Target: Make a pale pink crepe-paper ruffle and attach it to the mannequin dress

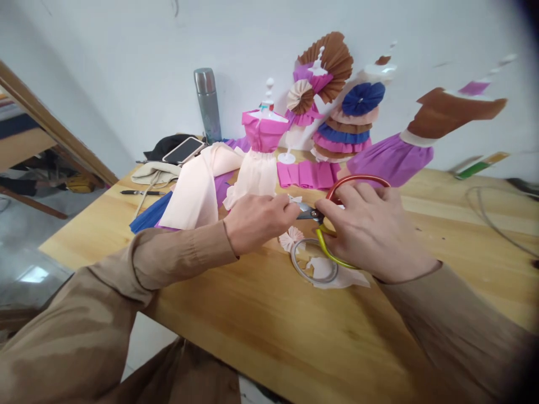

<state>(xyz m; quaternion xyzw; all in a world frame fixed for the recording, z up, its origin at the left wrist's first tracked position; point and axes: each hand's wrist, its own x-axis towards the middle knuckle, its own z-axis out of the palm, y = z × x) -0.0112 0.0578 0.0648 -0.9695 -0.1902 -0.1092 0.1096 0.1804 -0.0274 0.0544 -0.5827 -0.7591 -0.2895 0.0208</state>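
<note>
My right hand (pixel 370 224) is closed on a pair of scissors (pixel 322 238) with one red and one yellow-green handle loop. Their blades point left toward my left hand (pixel 265 219), which is closed in a pinch by the blade tips. What its fingers hold is hidden; a small pale scrap shows just behind them. Below the scissors lie a pleated pale pink paper rosette (pixel 291 239), a grey ring (pixel 295 269) and a pale paper scrap (pixel 349 278). Behind my hands stands a small dress form (pixel 265 134) in a magenta top and cream skirt.
Other dress forms in paper outfits (pixel 345 134) stand along the wall, one leaning (pixel 438 120) at right. Pleated magenta paper (pixel 309 175) lies before them. Cream paper sheets (pixel 196 185), a phone (pixel 184 150), a pen (pixel 142 192) and a thermos (pixel 208 104) are at left.
</note>
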